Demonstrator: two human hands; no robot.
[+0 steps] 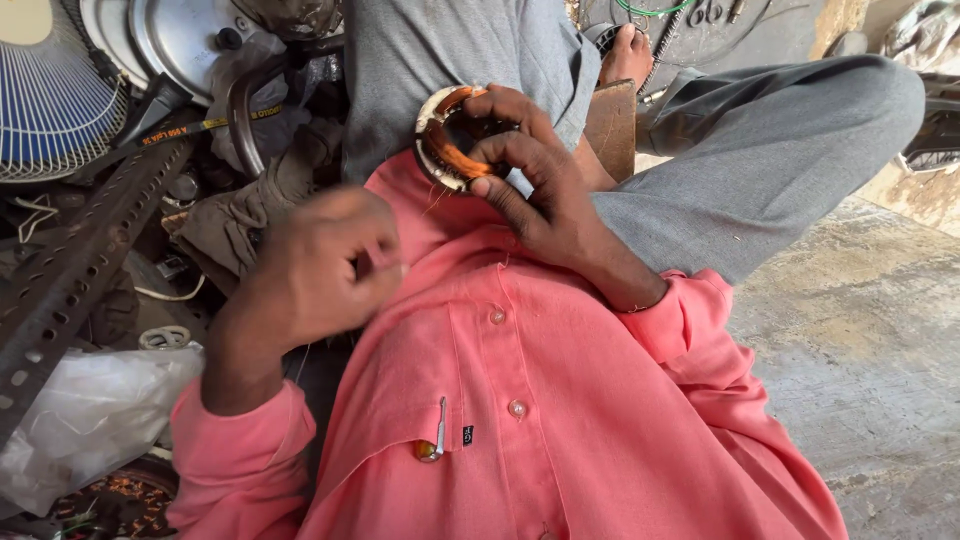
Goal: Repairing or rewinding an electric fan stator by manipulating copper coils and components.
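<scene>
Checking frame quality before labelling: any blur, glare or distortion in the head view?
Head view: even daylight, soft shadows, no hard glare. The left hand is slightly motion-blurred, closed in a loose fist; the right hand and the copper-wound ring it holds are sharp. Wide-angle stretch shows at the edges, on the fan guard and concrete floor.

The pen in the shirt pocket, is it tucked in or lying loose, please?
Tucked in: the pen hangs clipped over the edge of the pink shirt pocket, mostly hidden.
</scene>
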